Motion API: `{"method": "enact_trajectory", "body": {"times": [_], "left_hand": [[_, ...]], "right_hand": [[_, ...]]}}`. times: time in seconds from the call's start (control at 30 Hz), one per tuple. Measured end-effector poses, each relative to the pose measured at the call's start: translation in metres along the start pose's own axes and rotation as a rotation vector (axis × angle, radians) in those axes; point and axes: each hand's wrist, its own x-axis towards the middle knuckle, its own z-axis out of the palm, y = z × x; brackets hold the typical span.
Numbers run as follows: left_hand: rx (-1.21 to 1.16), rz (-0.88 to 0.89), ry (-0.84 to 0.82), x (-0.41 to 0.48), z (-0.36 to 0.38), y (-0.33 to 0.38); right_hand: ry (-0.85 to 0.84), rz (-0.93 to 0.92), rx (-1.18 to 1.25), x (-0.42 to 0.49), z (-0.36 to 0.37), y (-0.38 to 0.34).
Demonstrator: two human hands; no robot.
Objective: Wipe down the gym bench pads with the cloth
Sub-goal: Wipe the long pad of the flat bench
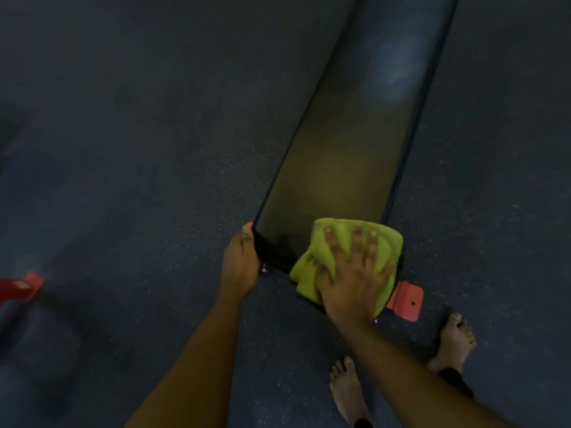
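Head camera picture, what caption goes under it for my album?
Right hand presses a green cloth on the black bench pad; left hand holds its corner.

- Left hand (240, 264) reaches forward on a straight arm, fingers curled in a grip.
- Right hand (355, 282) lies flat, fingers spread wide, pressing down.

Dimly lit, dark speckled floor (123, 180) with a red metal piece (21, 287) at far left.
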Motion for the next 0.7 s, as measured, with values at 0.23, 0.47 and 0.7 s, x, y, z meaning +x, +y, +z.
{"method": "enact_trajectory", "body": {"times": [0.23,0.47,0.7], "left_hand": [[0.179,-0.011,-0.004,-0.005,0.011,0.007],[0.064,0.224,-0.151,-0.078,-0.032,0.114],[0.195,0.520,-0.533,-0.151,-0.063,0.263]], "right_hand": [[0.059,0.435,0.443,0.030,-0.019,0.005],[-0.046,0.395,0.672,0.018,-0.151,0.025],[-0.007,0.143,0.925,0.019,-0.327,-0.003]]}}
